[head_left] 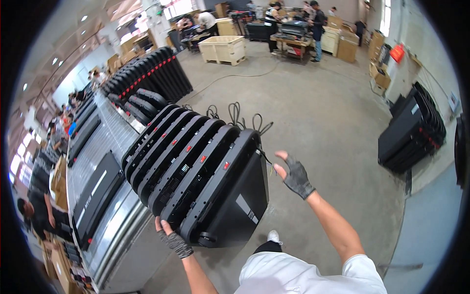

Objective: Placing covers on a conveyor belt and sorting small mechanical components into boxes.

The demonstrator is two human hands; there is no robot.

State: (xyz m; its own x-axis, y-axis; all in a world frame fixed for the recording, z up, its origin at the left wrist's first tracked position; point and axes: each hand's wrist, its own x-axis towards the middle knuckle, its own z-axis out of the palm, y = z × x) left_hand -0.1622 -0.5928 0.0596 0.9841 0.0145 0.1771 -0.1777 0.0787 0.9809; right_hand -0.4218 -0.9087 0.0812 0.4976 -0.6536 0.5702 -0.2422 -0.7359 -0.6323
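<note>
A row of several large black flat panels point(196, 166) stands on edge on the floor beside a roller conveyor point(115, 142). My left hand point(172, 238), in a grey fingerless glove, grips the lower near corner of the closest black panel point(240, 196). My right hand point(292, 172), gloved the same way, hovers with fingers spread just right of that panel's top corner, close to a thin dangling cable, not clearly touching. Black power cords point(235, 115) loop up behind the row.
More black panels lie flat on the conveyor point(95, 193). A second stack point(152, 73) stands farther back, another point(411, 130) leans at the right wall. A wooden crate point(223, 49) and people at benches are at the far end; people work at left.
</note>
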